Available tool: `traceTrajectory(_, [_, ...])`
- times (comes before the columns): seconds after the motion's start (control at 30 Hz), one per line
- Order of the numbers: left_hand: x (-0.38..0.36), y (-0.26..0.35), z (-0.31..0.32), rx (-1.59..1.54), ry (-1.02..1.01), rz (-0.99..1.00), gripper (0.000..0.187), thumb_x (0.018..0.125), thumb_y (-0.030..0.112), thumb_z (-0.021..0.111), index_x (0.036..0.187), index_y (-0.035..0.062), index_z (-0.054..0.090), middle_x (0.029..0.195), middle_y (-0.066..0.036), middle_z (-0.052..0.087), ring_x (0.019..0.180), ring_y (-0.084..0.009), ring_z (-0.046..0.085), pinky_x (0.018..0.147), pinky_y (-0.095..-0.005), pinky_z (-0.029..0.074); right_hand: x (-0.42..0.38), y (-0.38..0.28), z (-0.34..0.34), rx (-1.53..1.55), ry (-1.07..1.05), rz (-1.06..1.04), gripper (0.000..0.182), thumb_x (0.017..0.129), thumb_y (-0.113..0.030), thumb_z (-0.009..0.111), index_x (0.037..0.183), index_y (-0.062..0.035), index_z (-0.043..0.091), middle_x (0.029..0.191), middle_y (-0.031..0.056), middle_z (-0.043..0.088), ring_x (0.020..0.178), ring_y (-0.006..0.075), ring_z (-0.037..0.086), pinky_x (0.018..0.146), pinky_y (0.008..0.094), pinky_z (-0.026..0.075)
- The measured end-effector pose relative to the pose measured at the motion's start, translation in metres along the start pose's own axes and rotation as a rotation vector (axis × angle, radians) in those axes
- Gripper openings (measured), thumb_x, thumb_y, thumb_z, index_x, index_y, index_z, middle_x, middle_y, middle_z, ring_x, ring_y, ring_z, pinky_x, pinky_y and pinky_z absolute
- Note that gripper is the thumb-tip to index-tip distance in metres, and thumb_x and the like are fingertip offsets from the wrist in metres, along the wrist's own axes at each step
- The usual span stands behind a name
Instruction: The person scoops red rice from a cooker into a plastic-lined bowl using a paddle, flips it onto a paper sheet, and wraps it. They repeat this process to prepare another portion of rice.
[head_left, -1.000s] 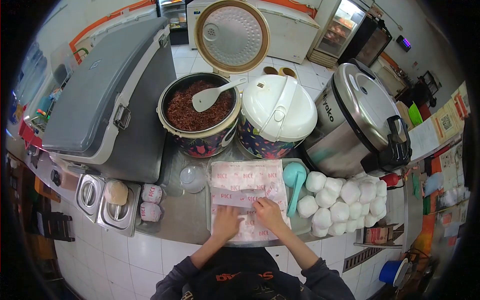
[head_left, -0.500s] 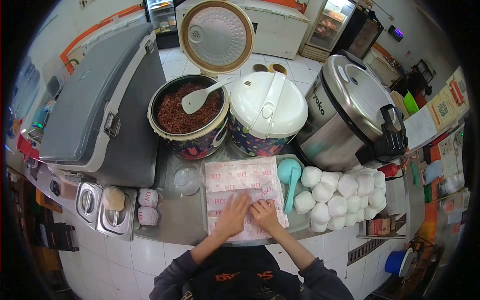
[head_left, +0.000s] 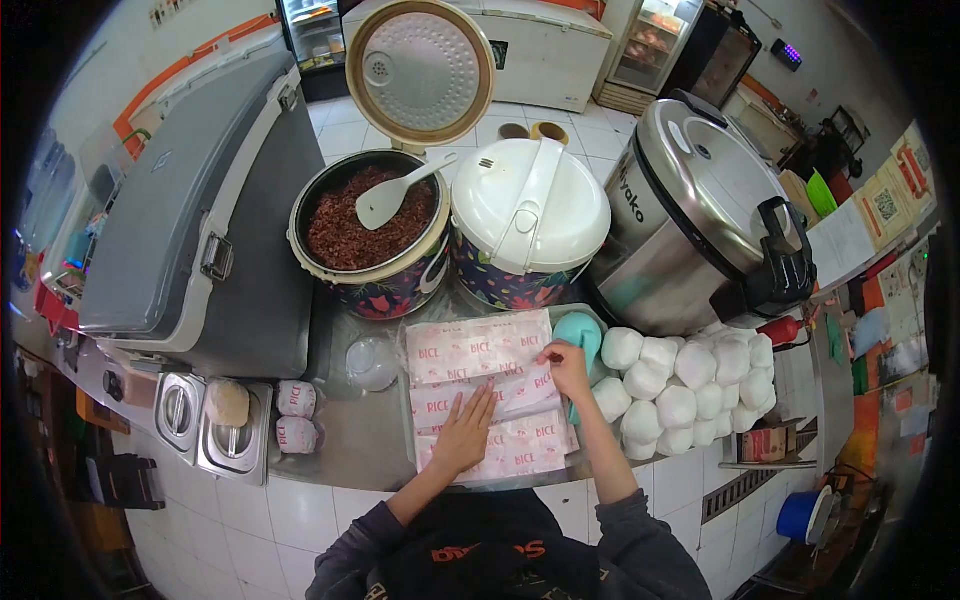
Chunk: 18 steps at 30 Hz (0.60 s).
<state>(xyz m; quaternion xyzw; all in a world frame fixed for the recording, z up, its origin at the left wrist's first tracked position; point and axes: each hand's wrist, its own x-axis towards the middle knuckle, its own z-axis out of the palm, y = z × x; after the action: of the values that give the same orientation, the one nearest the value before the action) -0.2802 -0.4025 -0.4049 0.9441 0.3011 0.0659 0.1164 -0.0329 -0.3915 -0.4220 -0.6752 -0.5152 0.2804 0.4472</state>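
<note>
The left hand [head_left: 466, 438] lies flat, fingers outstretched, pressing on the paper [head_left: 515, 450] and gripping nothing; the right hand [head_left: 570, 366] has its thumb and fingers bent together at the upper right edge of the same paper, though whether they pinch it cannot be told. The paper is layered, pinkish white, with rows of red "RICE" print; a whiter, smoother band with the same print crosses its middle, beneath the left fingers. It rests on a shallow tray [head_left: 409, 430] along with a turquoise scoop [head_left: 578, 333], partly hidden by the right hand. To the left stand two lidded steel pans [head_left: 177, 420], one with a beige lump [head_left: 228, 402] on its lid; their contents are hidden. Beside them sit two RICE-printed bundles [head_left: 297, 435], then a clear bowl [head_left: 372, 362]. White balls [head_left: 676, 407] are heaped right of the tray. Behind, an open flowered cooker [head_left: 385, 298] holds reddish-brown rice [head_left: 340, 235] with a white paddle [head_left: 381, 205] lying on it. A matching cooker [head_left: 510, 282], a big steel cooker [head_left: 665, 245] and a grey cooler [head_left: 200, 200] are shut. Farther off is a white freezer [head_left: 545, 60].
</note>
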Motion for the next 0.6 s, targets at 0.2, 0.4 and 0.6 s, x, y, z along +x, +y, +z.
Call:
traceTrajectory(0.2, [0.001,-0.001,0.002,-0.042,0.04,0.01,0.058,0.078,0.014,0.043,0.133,-0.0028,0.034,0.144,-0.014,0.024,0.134,-0.0232,0.023,0.108,-0.0435,0.015,-0.006,-0.009,-0.013,-0.569,-0.039,-0.05,0.013,0.061,0.004,0.052,0.069,0.0003,0.062,0.079,0.0128,0.061,0.072,0.0281,0.06,0.067,0.0355,0.048])
traceTrajectory(0.4, [-0.013,-0.021,0.014,-0.212,0.215,0.086,0.043,0.076,0.011,0.052,0.117,-0.0017,0.048,0.125,-0.017,0.046,0.115,-0.0309,0.046,0.097,-0.0399,0.037,-0.062,-0.064,0.026,-0.419,-0.285,-0.6,0.026,0.063,-0.002,0.059,0.089,-0.0013,0.061,0.099,0.0135,0.06,0.096,0.028,0.057,0.082,0.0357,0.047])
traceTrajectory(0.6, [-0.033,-0.041,0.006,-0.32,0.262,-0.014,0.031,0.068,0.009,0.063,0.097,-0.0005,0.056,0.105,-0.015,0.055,0.098,-0.0309,0.054,0.085,-0.0382,0.045,-0.079,-0.046,0.018,-0.502,-0.197,-0.556,0.031,0.063,-0.003,0.061,0.093,-0.0023,0.059,0.102,0.0113,0.059,0.097,0.0258,0.057,0.085,0.0359,0.047])
